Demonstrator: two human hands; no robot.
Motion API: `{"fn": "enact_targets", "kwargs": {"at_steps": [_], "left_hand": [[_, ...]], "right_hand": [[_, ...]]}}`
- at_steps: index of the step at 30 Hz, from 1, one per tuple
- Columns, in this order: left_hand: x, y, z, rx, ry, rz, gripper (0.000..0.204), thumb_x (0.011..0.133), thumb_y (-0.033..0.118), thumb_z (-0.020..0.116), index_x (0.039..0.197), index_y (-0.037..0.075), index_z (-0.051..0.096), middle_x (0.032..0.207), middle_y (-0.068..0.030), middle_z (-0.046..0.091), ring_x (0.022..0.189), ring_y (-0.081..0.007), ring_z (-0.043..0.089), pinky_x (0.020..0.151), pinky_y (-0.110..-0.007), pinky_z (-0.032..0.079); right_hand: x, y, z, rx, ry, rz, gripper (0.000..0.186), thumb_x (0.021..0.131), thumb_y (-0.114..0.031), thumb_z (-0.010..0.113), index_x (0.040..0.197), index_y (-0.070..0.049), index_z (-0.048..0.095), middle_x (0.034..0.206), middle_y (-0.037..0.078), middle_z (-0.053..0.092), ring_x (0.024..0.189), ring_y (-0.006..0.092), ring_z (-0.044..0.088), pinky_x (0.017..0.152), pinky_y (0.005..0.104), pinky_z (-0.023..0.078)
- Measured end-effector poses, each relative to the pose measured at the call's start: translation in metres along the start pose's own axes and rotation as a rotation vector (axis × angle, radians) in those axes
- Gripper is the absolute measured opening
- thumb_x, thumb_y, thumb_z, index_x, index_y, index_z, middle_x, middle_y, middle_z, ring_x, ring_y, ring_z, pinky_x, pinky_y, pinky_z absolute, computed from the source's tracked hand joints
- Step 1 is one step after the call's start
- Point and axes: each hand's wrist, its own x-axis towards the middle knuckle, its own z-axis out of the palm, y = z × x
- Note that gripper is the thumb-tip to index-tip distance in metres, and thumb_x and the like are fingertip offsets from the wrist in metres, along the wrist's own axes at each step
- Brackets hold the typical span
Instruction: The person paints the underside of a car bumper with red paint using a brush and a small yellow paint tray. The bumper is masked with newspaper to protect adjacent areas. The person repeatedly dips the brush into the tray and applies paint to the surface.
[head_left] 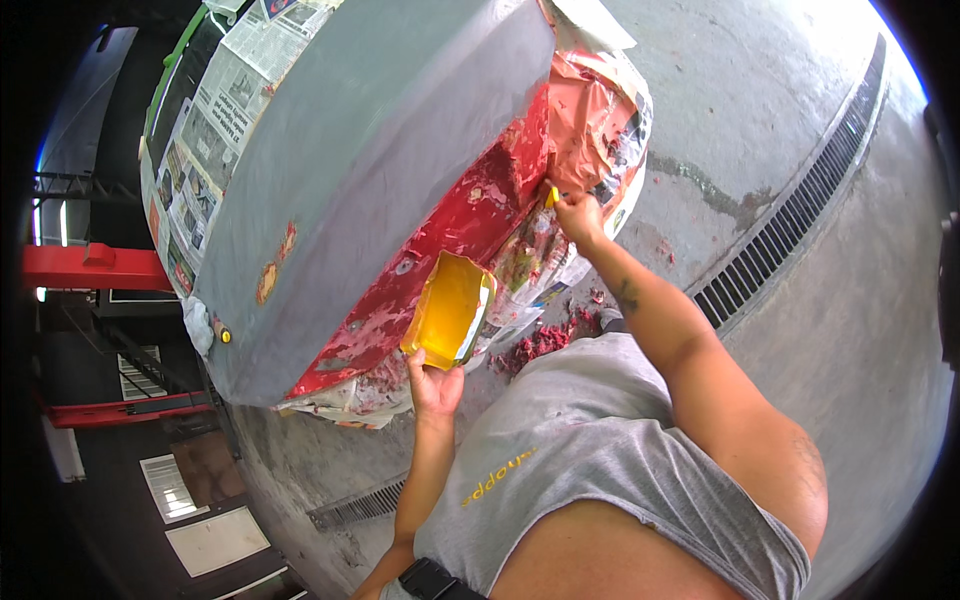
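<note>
My left hand (436, 388) grips the lower edge of a cut-open yellow plastic container (447, 305), tilted so that its inside shows. It is held in front of a car body panel, whose lower part is a patchy red strip (405, 265) with peeling paint. My right hand (578, 216) is closed around a small yellow tool (551, 197) at the right end of that strip, beside crumpled orange-red masking paper (578, 120). Most of the tool is hidden by my fingers, so its exact kind cannot be made out.
The smooth grey panel (370, 150) rises above the red strip. Newspaper masking (235, 90) covers the car at the left. Red paint scraps (545, 345) lie on the concrete floor near my feet. A drain grate (800, 195) crosses the floor at right; a red lift arm (95, 268) stands at left.
</note>
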Motion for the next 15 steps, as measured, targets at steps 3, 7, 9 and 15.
{"fn": "enact_targets", "kwargs": {"at_steps": [3, 7, 9, 15], "left_hand": [[-0.01, 0.003, -0.01, -0.01, -0.015, -0.003, 0.07, 0.089, 0.024, 0.07, 0.154, 0.013, 0.048, 0.154, -0.0062, 0.056, 0.142, -0.0277, 0.052, 0.121, -0.052, 0.039], [-0.017, 0.01, -0.019, -0.006, -0.068, -0.021, 0.069, 0.09, 0.025, 0.07, 0.153, 0.012, 0.048, 0.153, -0.0063, 0.056, 0.141, -0.0283, 0.053, 0.12, -0.053, 0.041], [-0.022, 0.012, -0.025, -0.006, -0.014, -0.01, 0.069, 0.09, 0.025, 0.07, 0.153, 0.012, 0.049, 0.153, -0.0065, 0.057, 0.14, -0.0287, 0.054, 0.119, -0.053, 0.042], [-0.029, 0.017, -0.034, -0.025, -0.035, 0.002, 0.069, 0.089, 0.025, 0.07, 0.153, 0.01, 0.049, 0.153, -0.0074, 0.057, 0.14, -0.0289, 0.054, 0.12, -0.052, 0.041]], "right_hand": [[0.001, -0.035, -0.03, 0.104, -0.048, 0.002, 0.024, 0.092, -0.023, 0.071, 0.089, 0.0, 0.077, 0.073, 0.007, 0.072, 0.064, 0.0133, 0.064, 0.059, 0.0335, 0.05], [-0.013, -0.085, -0.071, 0.109, -0.009, -0.204, 0.02, 0.096, -0.02, 0.071, 0.091, 0.0, 0.075, 0.072, 0.003, 0.069, 0.062, 0.0097, 0.059, 0.056, 0.0308, 0.046], [-0.021, -0.101, -0.084, 0.162, 0.065, -0.219, 0.018, 0.098, -0.019, 0.071, 0.101, -0.001, 0.073, 0.073, 0.004, 0.068, 0.064, 0.0111, 0.061, 0.058, 0.0304, 0.047], [-0.048, -0.068, -0.04, -0.058, 0.123, -0.283, 0.027, 0.099, -0.03, 0.068, 0.118, -0.01, 0.065, 0.106, 0.019, 0.075, 0.1, 0.0413, 0.072, 0.084, 0.0514, 0.055]]}}
